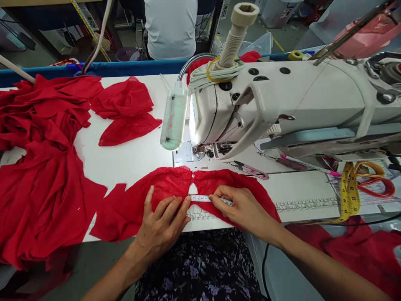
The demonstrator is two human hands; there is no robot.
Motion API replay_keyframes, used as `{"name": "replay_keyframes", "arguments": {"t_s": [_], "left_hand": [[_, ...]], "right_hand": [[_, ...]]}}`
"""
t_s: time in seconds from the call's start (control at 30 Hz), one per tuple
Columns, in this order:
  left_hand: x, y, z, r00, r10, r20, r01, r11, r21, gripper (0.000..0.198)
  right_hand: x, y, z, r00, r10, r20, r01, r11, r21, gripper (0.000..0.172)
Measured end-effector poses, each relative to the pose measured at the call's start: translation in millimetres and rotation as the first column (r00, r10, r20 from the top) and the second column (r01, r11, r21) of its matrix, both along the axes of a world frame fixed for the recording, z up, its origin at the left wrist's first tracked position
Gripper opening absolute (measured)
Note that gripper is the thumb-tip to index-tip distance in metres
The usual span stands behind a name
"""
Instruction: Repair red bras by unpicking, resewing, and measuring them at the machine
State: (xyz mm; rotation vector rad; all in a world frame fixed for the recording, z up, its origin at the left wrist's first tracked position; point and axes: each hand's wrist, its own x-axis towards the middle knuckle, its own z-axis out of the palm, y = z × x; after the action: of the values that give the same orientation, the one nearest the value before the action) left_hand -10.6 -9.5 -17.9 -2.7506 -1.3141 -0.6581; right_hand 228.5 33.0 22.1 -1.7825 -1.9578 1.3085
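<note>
A red fabric garment piece with lace edging lies across the table's front, joined at the middle above a small gap. Over that gap runs a short white measuring tape. My left hand rests spread on the red fabric, its index fingertip at the tape's left end. Thumb and fingers of my right hand pinch the tape's right part, just above the fabric. Behind the garment stands a white sewing machine, its needle area close to the fabric's upper edge.
Red fabric heaps cover the table's left side. Thread snips lie right of the needle plate. Orange-handled scissors and a yellow measuring tape sit at the right. A lamp hangs beside the machine head. A seated person is beyond.
</note>
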Motion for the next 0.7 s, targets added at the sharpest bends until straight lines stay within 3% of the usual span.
{"name": "replay_keyframes", "arguments": {"t_s": [0.7], "left_hand": [[1.3, 0.2, -3.7, 1.0, 0.018, 0.025, -0.017, 1.0, -0.011, 0.042]], "right_hand": [[-1.8, 2.7, -0.4, 1.0, -0.008, 0.024, 0.009, 0.999, -0.048, 0.032]]}}
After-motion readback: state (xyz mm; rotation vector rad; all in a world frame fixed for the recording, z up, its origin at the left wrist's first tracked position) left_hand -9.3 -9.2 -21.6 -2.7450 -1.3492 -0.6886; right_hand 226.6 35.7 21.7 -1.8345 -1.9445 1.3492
